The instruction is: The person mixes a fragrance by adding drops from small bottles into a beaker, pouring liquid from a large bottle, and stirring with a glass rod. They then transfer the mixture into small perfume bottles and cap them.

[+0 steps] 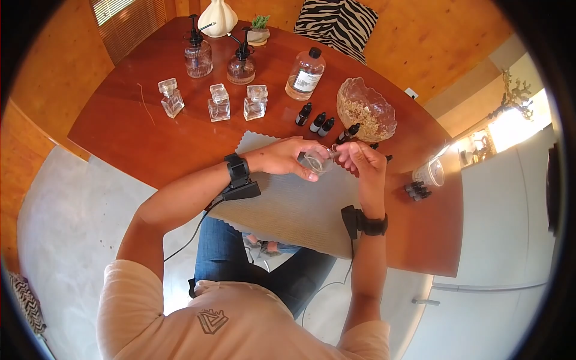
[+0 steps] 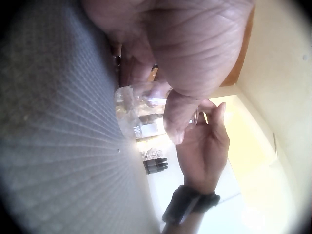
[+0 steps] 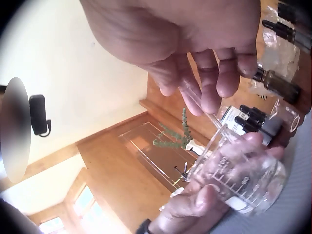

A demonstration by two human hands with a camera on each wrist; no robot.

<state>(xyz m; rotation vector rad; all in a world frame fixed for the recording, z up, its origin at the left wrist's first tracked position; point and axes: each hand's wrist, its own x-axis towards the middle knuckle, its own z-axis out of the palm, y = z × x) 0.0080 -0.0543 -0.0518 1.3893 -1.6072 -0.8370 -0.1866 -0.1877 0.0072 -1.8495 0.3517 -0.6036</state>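
Wooden table (image 1: pixel 408 234), reddish brown, grey cloth (image 1: pixel 282 207) at near edge. 3 square clear glass bottles (image 1: pixel 219 109) in a row, clear caps. Behind them, 2 ribbed pump bottles (image 1: pixel 198 62), black tops. Cream vase (image 1: pixel 218 19) and small potted plant (image 1: pixel 258 36) at far edge. Labelled bottle (image 1: pixel 305 78), black cap, part-filled, left of scalloped glass bowl (image 1: pixel 366 108) holding pale shreds. 3 dark dropper bottles (image 1: pixel 317 123) grouped near bowl. Clear cup (image 1: pixel 429 172) at right, small black-topped bottles (image 1: pixel 417 191) beside it. Zebra-print cushion (image 1: pixel 336 25) beyond table. Wall outlet (image 1: pixel 411 93), white.
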